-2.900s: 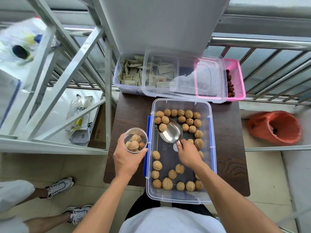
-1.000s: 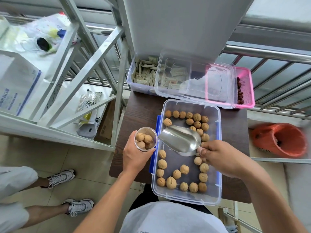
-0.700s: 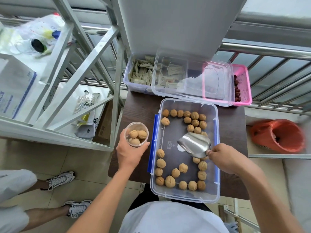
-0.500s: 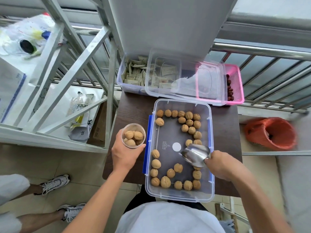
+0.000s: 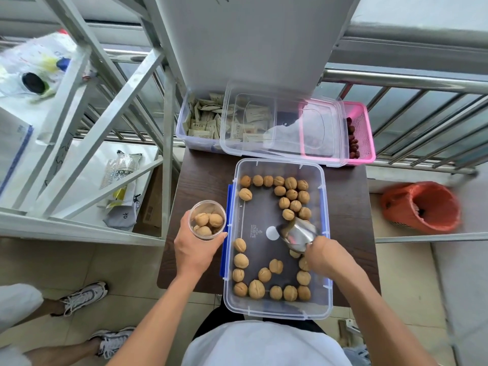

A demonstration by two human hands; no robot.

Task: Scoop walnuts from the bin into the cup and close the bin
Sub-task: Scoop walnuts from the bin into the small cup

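Observation:
A clear plastic bin [image 5: 324, 262] with blue side clips stands open on a small dark table [image 5: 200, 178]. Several walnuts [image 5: 290, 194] lie along its far, right and near sides. My right hand [image 5: 323, 256] grips the handle of a metal scoop [image 5: 298, 233], whose bowl rests low inside the bin by the right wall, touching walnuts there. My left hand [image 5: 194, 249] holds a clear cup [image 5: 207, 219] just left of the bin, with several walnuts in it. The bin's clear lid [image 5: 282, 125] lies across the containers behind it.
Behind the bin stand a clear box of sachets [image 5: 203, 120] and a pink basket of dark red fruit [image 5: 359, 130]. A metal shelf frame [image 5: 105, 122] rises at left, a railing [image 5: 412, 83] at right, an orange-lined waste basket [image 5: 422, 207] below it. Another person's shoes [image 5: 84, 297] are lower left.
The scoop emptied its walnuts into the cup, then swung back right and down into the bin. The cup drew away from the bin's edge and holds more walnuts.

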